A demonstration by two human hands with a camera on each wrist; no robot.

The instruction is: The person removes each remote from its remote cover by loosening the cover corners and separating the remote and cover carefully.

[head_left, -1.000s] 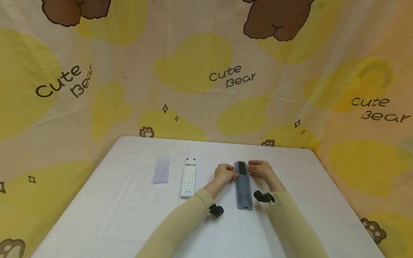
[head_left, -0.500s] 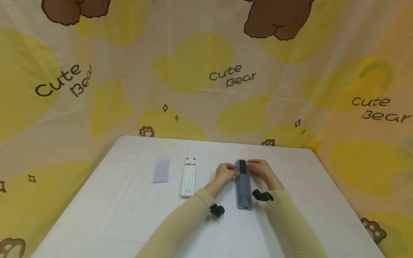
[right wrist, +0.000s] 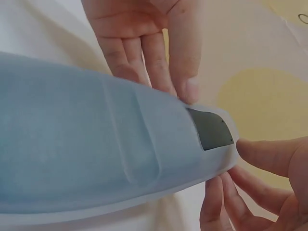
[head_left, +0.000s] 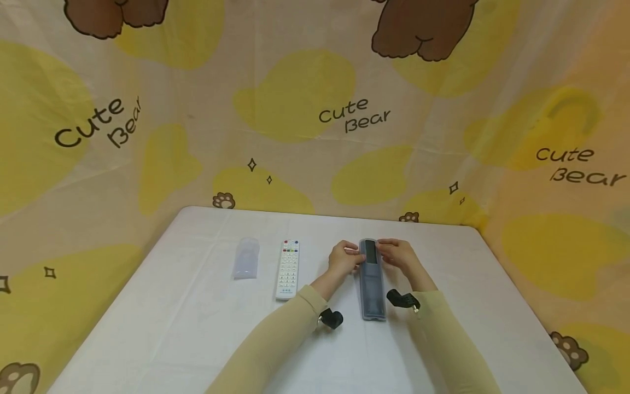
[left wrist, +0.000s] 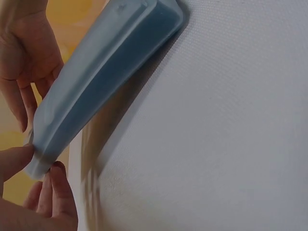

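Both hands are at the far end of a remote control [head_left: 372, 293] in a translucent bluish-grey cover, its dark display window [right wrist: 211, 130] at that end. The far end is tilted up off the table, with the near end low against it. My left hand [head_left: 343, 258] pinches the left edge, thumb on top and fingers below in the left wrist view. On the other side, my right hand [head_left: 397, 254] grips the tip between thumb and fingers [right wrist: 216, 202].
A white remote control [head_left: 287, 271] with coloured buttons lies left of the hands on the white table [head_left: 172, 317]. Farther left lies a small translucent plastic sleeve [head_left: 246, 259]. A printed cloth backdrop [head_left: 295, 98] stands behind the table.
The covered remote's far end has risen a little, with both hands moving slightly up and away along with it. The white remote and the plastic sleeve stay put.
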